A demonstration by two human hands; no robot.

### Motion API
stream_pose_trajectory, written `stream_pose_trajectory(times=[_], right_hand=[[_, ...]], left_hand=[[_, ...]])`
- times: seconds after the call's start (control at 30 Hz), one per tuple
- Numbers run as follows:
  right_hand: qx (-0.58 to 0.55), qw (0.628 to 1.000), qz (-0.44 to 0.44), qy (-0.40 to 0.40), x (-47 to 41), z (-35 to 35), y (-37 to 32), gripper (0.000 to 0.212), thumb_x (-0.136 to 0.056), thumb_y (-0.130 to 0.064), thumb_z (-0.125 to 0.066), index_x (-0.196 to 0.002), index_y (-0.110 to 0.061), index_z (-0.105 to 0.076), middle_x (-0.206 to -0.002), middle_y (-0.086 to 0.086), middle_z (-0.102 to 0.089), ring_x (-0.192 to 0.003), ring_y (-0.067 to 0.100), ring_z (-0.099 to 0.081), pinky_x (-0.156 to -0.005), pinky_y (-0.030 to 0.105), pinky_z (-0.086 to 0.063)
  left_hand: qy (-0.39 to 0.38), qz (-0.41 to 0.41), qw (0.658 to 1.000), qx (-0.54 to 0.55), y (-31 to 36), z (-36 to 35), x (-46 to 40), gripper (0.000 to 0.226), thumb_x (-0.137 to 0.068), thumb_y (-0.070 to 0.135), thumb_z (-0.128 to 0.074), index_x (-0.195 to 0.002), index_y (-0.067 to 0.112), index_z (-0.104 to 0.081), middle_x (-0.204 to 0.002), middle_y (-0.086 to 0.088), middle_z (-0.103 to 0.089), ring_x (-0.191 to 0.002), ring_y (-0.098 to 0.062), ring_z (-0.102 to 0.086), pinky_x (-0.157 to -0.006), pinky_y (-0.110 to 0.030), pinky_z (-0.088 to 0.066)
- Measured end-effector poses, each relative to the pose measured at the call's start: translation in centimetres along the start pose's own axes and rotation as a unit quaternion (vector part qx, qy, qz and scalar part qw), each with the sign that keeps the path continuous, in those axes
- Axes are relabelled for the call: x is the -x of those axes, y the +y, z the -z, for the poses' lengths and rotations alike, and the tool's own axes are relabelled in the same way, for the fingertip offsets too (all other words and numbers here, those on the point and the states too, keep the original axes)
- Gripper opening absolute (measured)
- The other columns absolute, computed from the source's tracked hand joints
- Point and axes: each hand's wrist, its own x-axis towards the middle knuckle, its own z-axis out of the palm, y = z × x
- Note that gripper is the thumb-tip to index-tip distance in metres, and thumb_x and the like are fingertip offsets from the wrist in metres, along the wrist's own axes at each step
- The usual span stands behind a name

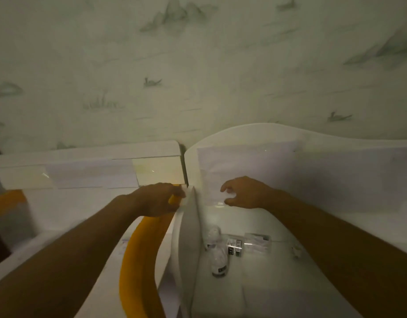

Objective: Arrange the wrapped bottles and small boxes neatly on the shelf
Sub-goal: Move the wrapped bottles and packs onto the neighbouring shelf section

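Two clear wrapped bottles lie on the white shelf [255, 283], one [213, 236] behind the other [218, 260], close to the left side panel. Right of them sit a small dark-printed box [234, 247] and a clear wrapped box [257, 243]. My left hand [157, 199] grips the top corner of the white side panel [187, 237]. My right hand [246, 192] hovers above the shelf's back part, beyond the items, with its fingers curled apart and nothing in them.
A yellow curved rim [138, 260] runs down the left of the side panel. A small white object [296, 250] lies on the shelf at the right. White furniture tops and a patterned wall stand behind. The light is dim.
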Motion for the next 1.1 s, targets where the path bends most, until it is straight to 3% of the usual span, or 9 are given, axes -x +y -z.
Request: stream_pose_trajectory(times=[0.2, 0.33, 0.67, 0.97, 1.1], right_hand=[[0.034, 0.999, 0.017, 0.015, 0.0, 0.5, -6.4, 0.043, -0.091, -0.035, -0.061, -0.132, -0.02, -0.055, -0.135, 0.003, -0.057, -0.123, 0.02, -0.051, -0.104, 0.032, -0.039], [0.028, 0.999, 0.037, 0.028, -2.0, 0.0, -13.7, 0.042, -0.092, -0.031, -0.061, -0.131, -0.018, -0.056, -0.135, 0.005, -0.056, -0.122, 0.022, -0.052, -0.103, 0.034, -0.042], [0.019, 0.995, 0.089, -0.03, -7.4, -10.6, -33.0, 0.045, -0.092, -0.034, -0.059, -0.134, -0.02, -0.053, -0.134, 0.005, -0.056, -0.124, 0.022, -0.049, -0.104, 0.036, -0.04], [0.01, 0.993, 0.046, -0.109, -10.6, -19.4, -36.9, 0.044, -0.089, -0.035, -0.063, -0.131, -0.021, -0.055, -0.128, 0.003, -0.061, -0.122, 0.019, -0.053, -0.103, 0.033, -0.043], [0.012, 0.991, 0.044, -0.128, -13.1, -23.4, -37.4, 0.046, -0.087, -0.035, -0.064, -0.131, -0.024, -0.054, -0.137, 0.003, -0.052, -0.127, 0.021, -0.049, -0.107, 0.037, -0.04]], left_hand=[[0.031, -0.022, 0.999, 0.013, -4.5, -0.9, 3.1, 0.052, -0.092, 0.045, -0.055, -0.14, 0.034, -0.039, -0.145, 0.006, -0.045, -0.127, -0.018, -0.048, -0.105, -0.04, -0.042], [0.049, -0.026, 0.998, 0.018, -11.1, -1.0, 7.5, 0.051, -0.094, 0.037, -0.054, -0.142, 0.029, -0.038, -0.146, 0.006, -0.044, -0.129, -0.014, -0.045, -0.106, -0.03, -0.037], [-0.018, 0.087, 0.996, 0.025, -30.2, -8.3, 20.4, 0.061, -0.089, 0.042, -0.059, -0.143, 0.032, -0.033, -0.15, 0.006, -0.037, -0.13, -0.014, -0.044, -0.106, -0.029, -0.038], [-0.077, 0.105, 0.989, 0.064, -35.2, -15.3, 23.2, 0.059, -0.09, 0.044, -0.058, -0.143, 0.034, -0.035, -0.151, 0.006, -0.038, -0.134, -0.015, -0.04, -0.11, -0.03, -0.031], [-0.086, 0.108, 0.989, 0.061, -36.8, -17.3, 23.4, 0.058, -0.09, 0.041, -0.059, -0.142, 0.033, -0.036, -0.15, 0.007, -0.038, -0.134, -0.012, -0.039, -0.111, -0.028, -0.031]])
